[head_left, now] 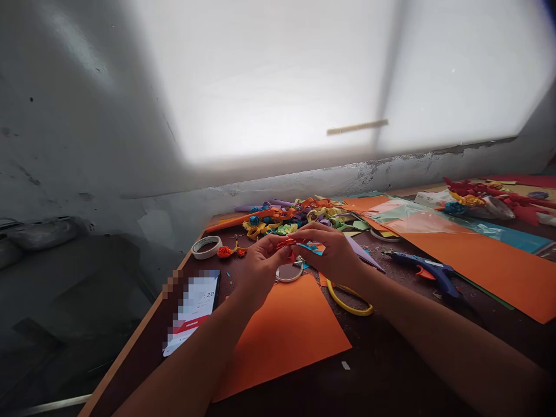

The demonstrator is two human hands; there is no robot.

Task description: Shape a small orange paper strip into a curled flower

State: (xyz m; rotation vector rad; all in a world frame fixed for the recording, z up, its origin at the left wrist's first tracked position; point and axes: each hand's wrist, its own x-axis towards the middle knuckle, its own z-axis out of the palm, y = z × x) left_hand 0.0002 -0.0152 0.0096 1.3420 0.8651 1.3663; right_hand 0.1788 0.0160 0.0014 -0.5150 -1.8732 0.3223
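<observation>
My left hand and my right hand meet over the dark table, both pinching a small red rolled paper piece. My right hand's fingers also touch a blue paper scrap. Under the hands lie an orange paper sheet, a tape ring and yellow-handled scissors, partly hidden by my right wrist. Beyond the hands is a heap of coloured paper rolls.
A phone lies at the left near the table edge, a white tape roll behind it. A blue glue gun lies right of my hands. Large orange and teal sheets and red paper flowers fill the right. A wall rises behind.
</observation>
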